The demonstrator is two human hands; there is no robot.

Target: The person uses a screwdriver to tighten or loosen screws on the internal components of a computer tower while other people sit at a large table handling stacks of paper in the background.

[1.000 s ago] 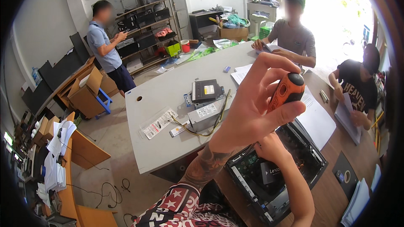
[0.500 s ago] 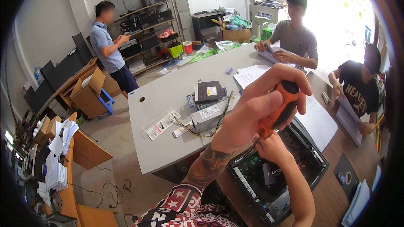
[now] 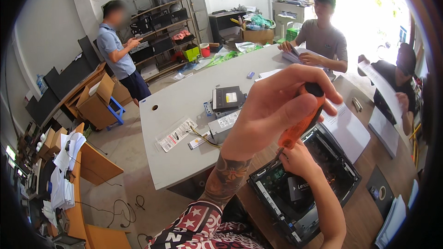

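Note:
My left hand point(image 3: 265, 117), on the tattooed arm, is wrapped round the orange and black handle of a screwdriver point(image 3: 291, 133). The tool is tilted, its shaft slanting down to the left. Just below the handle, my right hand point(image 3: 301, 160) is closed, fingertips together by the shaft; what they pinch is hidden. Both hands are over an opened black computer case point(image 3: 272, 205) lying on the brown table. Inside it, beside my right wrist, sits a dark flat solid-state drive point(image 3: 296, 189). A green circuit board point(image 3: 278, 174) shows near the case's left edge.
On the grey table point(image 3: 180, 103) lie an optical drive point(image 3: 227, 97), a metal power supply point(image 3: 225, 122) with cables and a blister pack point(image 3: 177, 136). Papers point(image 3: 348, 131) lie beyond the case, a tape roll point(image 3: 381, 194) right of it. Two people sit handling papers; another stands at far left.
My left hand and the screwdriver handle have shifted slightly left, the hand's grip turning a little. My right hand stays nearly in place. The person at far right has lifted a sheet of paper.

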